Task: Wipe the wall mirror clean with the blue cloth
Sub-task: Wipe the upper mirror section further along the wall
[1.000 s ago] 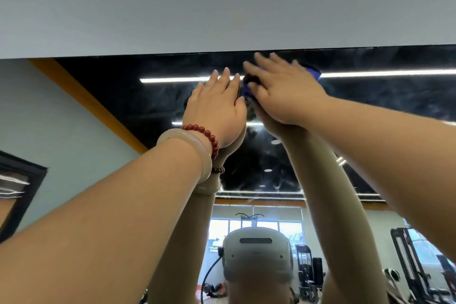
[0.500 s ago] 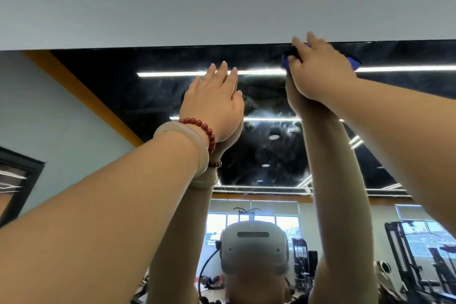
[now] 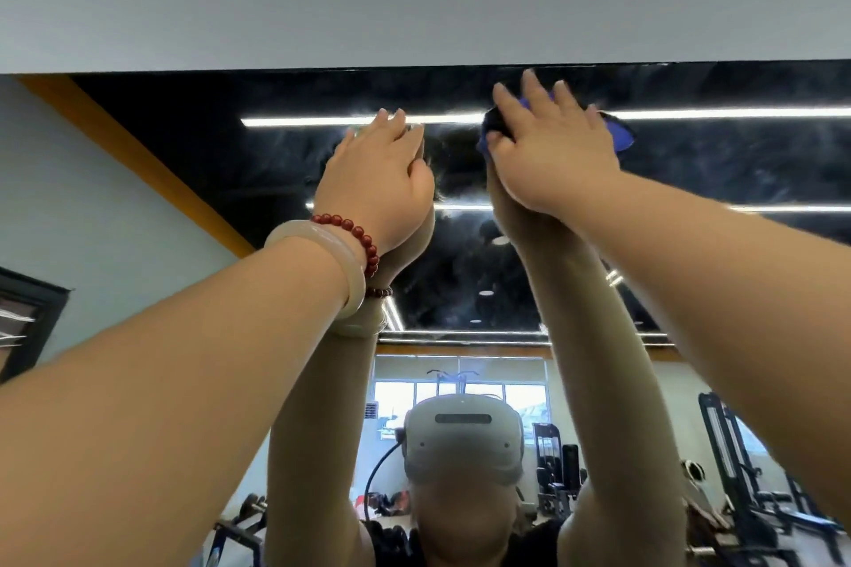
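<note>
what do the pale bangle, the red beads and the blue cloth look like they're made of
Pale bangle: smooth, milky and slightly translucent with a soft gloss, probably jade or a similar stone, possibly glass.
Red beads: round, polished, opaque dark red; stone, wood or resin, the look leaves it open.
Blue cloth: soft matte fabric that bunches under the right hand, likely microfibre.

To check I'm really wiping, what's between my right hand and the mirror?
The cloth: the head view shows it pressed under the right hand against the mirror, near its top edge.
</note>
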### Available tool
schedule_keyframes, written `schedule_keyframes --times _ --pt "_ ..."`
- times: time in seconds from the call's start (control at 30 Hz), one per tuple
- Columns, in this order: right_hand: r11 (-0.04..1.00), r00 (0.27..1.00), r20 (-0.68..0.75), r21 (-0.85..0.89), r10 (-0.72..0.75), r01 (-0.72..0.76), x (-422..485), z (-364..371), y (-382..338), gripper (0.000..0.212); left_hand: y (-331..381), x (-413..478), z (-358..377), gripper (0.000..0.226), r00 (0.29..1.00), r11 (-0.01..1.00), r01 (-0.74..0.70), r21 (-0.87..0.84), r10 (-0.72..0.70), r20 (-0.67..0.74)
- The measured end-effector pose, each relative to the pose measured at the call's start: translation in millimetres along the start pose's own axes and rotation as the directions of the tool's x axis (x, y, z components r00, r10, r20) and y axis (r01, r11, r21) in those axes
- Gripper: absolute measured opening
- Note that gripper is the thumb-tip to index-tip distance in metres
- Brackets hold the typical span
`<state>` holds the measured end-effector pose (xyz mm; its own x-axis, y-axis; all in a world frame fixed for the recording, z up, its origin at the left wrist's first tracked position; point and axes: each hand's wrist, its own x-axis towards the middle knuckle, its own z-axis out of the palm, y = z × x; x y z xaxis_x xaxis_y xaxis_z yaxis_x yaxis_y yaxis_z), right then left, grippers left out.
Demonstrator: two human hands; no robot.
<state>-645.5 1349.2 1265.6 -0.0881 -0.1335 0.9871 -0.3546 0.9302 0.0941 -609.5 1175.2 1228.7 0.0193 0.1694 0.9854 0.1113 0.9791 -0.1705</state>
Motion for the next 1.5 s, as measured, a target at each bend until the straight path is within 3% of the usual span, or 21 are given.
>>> schedule_keyframes --times 0.1,0.17,0.23,0.37,0.43,0.53,0.6,0.67,0.73,0.8,0.9,1.0,1.07,1.13,1.2,1.27,1.37,1.43,1.5 --pt "0.955 0.954 0.013 -0.002 -0.298 0.298 -31 8 -28 0.057 2 -4 -2 0.049 0.999 0.999 -0.018 -0.042 0.016 -0.045" --pt "0.924 0.924 0.036 -0.006 -0.382 0.382 -40 9 -25 0.057 4 -7 -4 0.056 0.998 1.000 -0.031 -0.007 0.030 -0.053" --pt "0.957 0.957 0.034 -0.028 -0.288 0.289 -30 4 -4 0.058 4 -9 -6 0.056 0.999 0.998 -0.032 0.059 0.032 0.010" --pt "0.999 0.999 0.040 -0.013 0.031 -0.031 -17 -5 30 0.057 2 -16 -7 0.053 0.987 0.993 -0.023 0.112 0.005 0.163" --pt "1.000 0.999 0.049 -0.005 -0.010 0.010 -30 -3 19 0.057 7 -23 -8 0.053 0.986 0.996 -0.016 0.087 0.001 0.166" --pt "0.948 0.948 0.055 -0.031 -0.314 0.316 -67 3 3 0.058 23 -33 -6 0.052 0.986 0.999 -0.026 0.032 0.021 0.165" --pt "0.914 0.912 0.083 -0.034 -0.401 0.405 -74 -1 14 0.057 36 -40 -4 0.052 0.986 1.000 -0.021 0.002 0.021 0.167" --pt "0.957 0.953 0.103 -0.032 -0.285 0.290 -64 -6 34 0.058 45 -45 0 0.052 0.985 1.000 -0.023 -0.008 0.024 0.171" --pt "0.997 0.995 0.064 -0.006 -0.077 0.078 -55 -9 49 0.058 51 -52 5 0.053 0.983 1.000 -0.027 0.011 0.025 0.179" --pt "1.000 0.999 0.024 -0.002 0.024 -0.024 -62 -5 43 0.056 54 -59 11 0.055 0.986 0.997 -0.029 0.069 0.017 0.166" --pt "0.987 0.987 -0.023 -0.026 -0.161 0.160 -94 7 21 0.057 55 -63 13 0.056 0.993 0.996 -0.028 0.089 0.018 0.114" --pt "0.935 0.936 0.034 -0.039 -0.351 0.352 -109 6 31 0.056 57 -64 12 0.056 0.993 0.995 -0.023 0.092 0.012 0.118" --pt "0.963 0.963 0.045 -0.036 -0.267 0.269 -97 1 50 0.057 58 -65 11 0.056 0.991 0.994 -0.029 0.105 0.015 0.133" --pt "0.999 0.999 0.042 0.000 -0.034 0.034 -86 -5 66 0.056 59 -65 10 0.056 0.990 0.993 -0.021 0.120 0.003 0.143" --pt "0.997 0.997 0.036 0.013 0.072 -0.072 -90 -6 62 0.056 61 -66 10 0.056 0.988 0.992 -0.006 0.130 -0.014 0.151" --pt "0.998 0.997 0.028 0.001 -0.069 0.069 -108 1 44 0.056 62 -67 9 0.056 0.989 0.992 -0.003 0.127 -0.016 0.146" --pt "0.933 0.933 0.051 -0.034 -0.357 0.359 -133 9 32 0.058 63 -67 8 0.056 0.990 0.992 -0.003 0.127 -0.015 0.144" --pt "0.929 0.929 0.060 -0.037 -0.366 0.368 -126 5 48 0.056 63 -67 8 0.055 0.989 0.991 -0.002 0.134 -0.017 0.144" --pt "0.974 0.972 0.066 -0.020 -0.224 0.225 -119 0 66 0.056 63 -67 9 0.055 0.989 0.991 -0.001 0.135 -0.019 0.145"
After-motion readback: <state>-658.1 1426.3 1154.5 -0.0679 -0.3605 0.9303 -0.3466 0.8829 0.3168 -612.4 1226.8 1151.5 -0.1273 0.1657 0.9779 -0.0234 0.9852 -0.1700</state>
